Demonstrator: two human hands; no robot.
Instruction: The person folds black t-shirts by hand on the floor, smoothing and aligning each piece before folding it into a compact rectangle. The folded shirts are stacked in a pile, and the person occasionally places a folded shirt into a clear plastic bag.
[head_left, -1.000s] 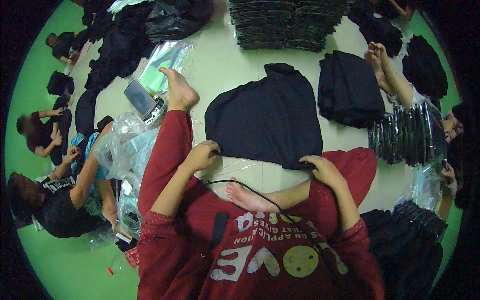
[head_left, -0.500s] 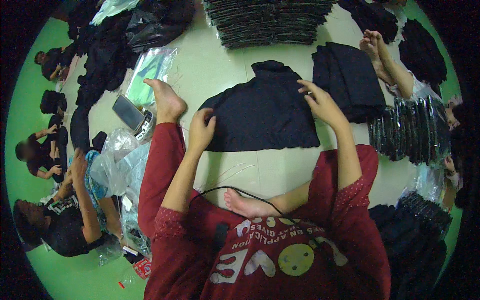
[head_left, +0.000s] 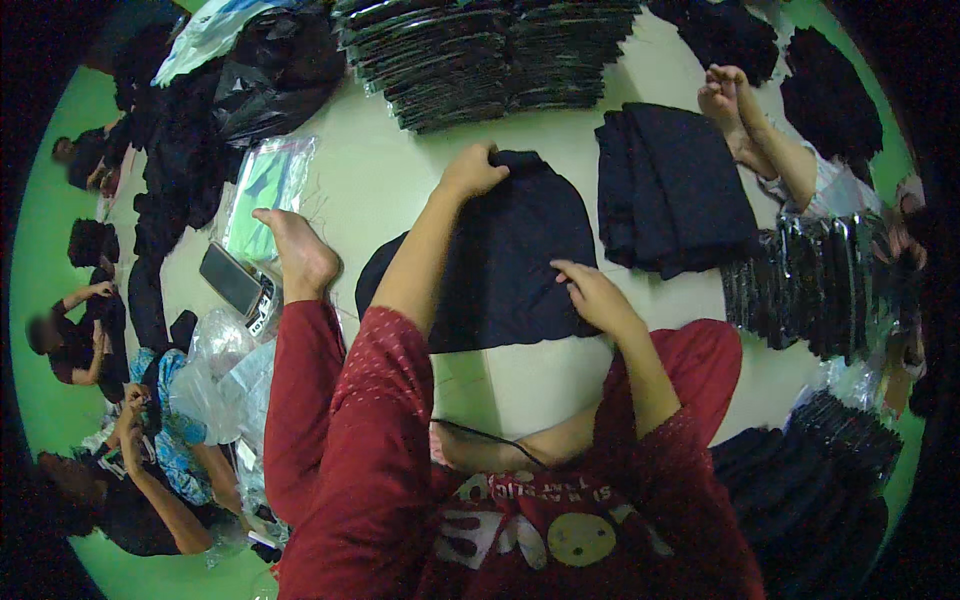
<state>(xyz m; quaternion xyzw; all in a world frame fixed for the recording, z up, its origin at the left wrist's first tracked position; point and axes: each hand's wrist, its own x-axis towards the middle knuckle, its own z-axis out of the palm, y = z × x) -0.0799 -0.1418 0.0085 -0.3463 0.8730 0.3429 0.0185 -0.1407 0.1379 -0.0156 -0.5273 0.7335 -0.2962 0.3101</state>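
Two hands on one dark garment [head_left: 500,260], which lies flat on the pale floor [head_left: 380,180] right in front of the person, between the bare foot [head_left: 300,255] on the left and the folded dark pile [head_left: 670,195] on the right. Left hand [head_left: 472,172] has fingers curled tight over the far edge, at the collar end. Right hand [head_left: 595,295] sits at the near right edge w/ fingers closed in a pinch on the cloth.

Imo to fold this clean: keep the far edge taut, keep both grips level, and press the crease flat w/ the palm before letting go.

Room-wise it's tight. Far side is blocked by the stack of bagged dark items [head_left: 490,60], and right is close to the folded pile and another person's feet [head_left: 725,95]. Left has the phone [head_left: 232,280] and clear plastic bags [head_left: 225,365]. Best open patch is the bare floor just near the garment, by the knees.
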